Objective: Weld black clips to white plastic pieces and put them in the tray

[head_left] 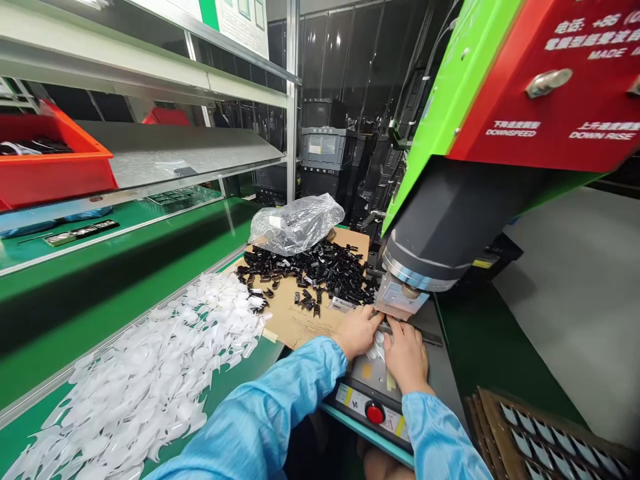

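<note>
My left hand (pixel 357 331) reaches the spot just under the metal block (pixel 401 297) at the bottom of the press head. Its fingers are bent and pressed together on something too small to make out. From the right, my right hand (pixel 407 355) comes to the same spot, fingers closed and tips almost meeting those of the left. Whatever lies between the fingertips is mostly hidden. A few translucent white pieces (pixel 376 348) lie on the machine bed (pixel 367 370) between the hands. Black plastic parts (pixel 340 270) are heaped on cardboard (pixel 287 317) beyond my left hand.
White plastic pieces (pixel 145 367) spread over the green bench at left. A clear plastic bag (pixel 300 223) lies behind the black parts. A red button (pixel 375 413) sits on the machine's front. Trays of parts (pixel 555 433) stand low right; a red bin (pixel 55 170) is on the shelf.
</note>
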Demonstrator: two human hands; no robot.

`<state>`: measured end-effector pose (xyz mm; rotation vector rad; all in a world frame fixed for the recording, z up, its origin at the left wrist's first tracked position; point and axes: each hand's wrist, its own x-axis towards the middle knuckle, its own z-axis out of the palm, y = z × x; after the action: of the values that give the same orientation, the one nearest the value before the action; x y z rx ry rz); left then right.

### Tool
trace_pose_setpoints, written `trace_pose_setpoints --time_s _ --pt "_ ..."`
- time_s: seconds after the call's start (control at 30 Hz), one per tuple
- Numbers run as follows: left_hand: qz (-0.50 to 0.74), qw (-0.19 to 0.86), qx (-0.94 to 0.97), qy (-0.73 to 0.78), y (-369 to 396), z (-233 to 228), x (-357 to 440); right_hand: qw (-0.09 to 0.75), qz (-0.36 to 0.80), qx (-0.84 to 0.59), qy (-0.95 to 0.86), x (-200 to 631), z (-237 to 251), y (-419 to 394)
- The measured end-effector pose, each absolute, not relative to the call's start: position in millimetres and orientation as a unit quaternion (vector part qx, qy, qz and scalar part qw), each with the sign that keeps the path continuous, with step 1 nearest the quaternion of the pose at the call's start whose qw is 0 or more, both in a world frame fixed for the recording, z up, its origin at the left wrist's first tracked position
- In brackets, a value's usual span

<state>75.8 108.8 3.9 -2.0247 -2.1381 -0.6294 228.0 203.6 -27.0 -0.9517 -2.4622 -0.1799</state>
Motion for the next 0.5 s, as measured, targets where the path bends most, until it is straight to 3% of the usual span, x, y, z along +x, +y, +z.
trace_pose_setpoints --time_s 0.3,0.5 --pt "-0.214 0.009 -0.66 -0.721 99.3 9.5 65.8 0.257 0.04 -0.359 -0.897 233.9 -14.3 187.1" --pt "-0.265 -0.037 -0.633 -0.726 33.6 -1.4 37.9 0.325 0.08 -0.37 -0.867 310.4 -32.4 164.4"
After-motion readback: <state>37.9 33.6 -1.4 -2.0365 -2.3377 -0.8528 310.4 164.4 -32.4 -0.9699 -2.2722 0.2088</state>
